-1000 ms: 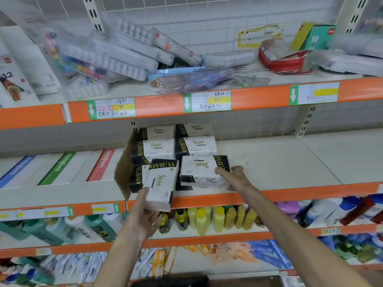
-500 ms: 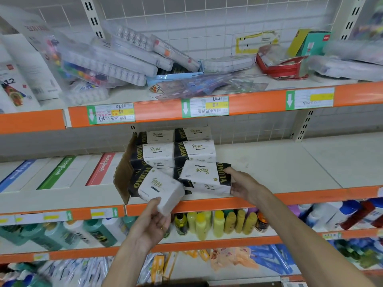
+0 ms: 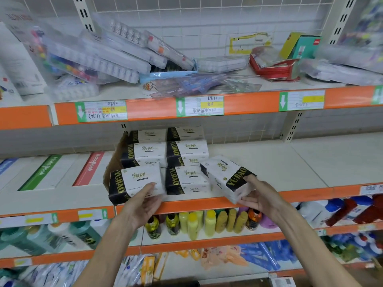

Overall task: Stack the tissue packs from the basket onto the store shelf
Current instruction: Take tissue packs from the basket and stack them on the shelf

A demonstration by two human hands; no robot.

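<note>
Pack (image 3: 224, 177) between right fingers (image 3: 247, 200) (tilted)

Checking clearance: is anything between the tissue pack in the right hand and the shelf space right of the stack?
Nothing visible. The right hand holds the tissue pack tilted over the shelf edge; the space beside the stack is bare.

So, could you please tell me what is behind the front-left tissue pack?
More packs, stacked, with brown cardboard beside them. The front-left pack hides the stack's base.
</note>
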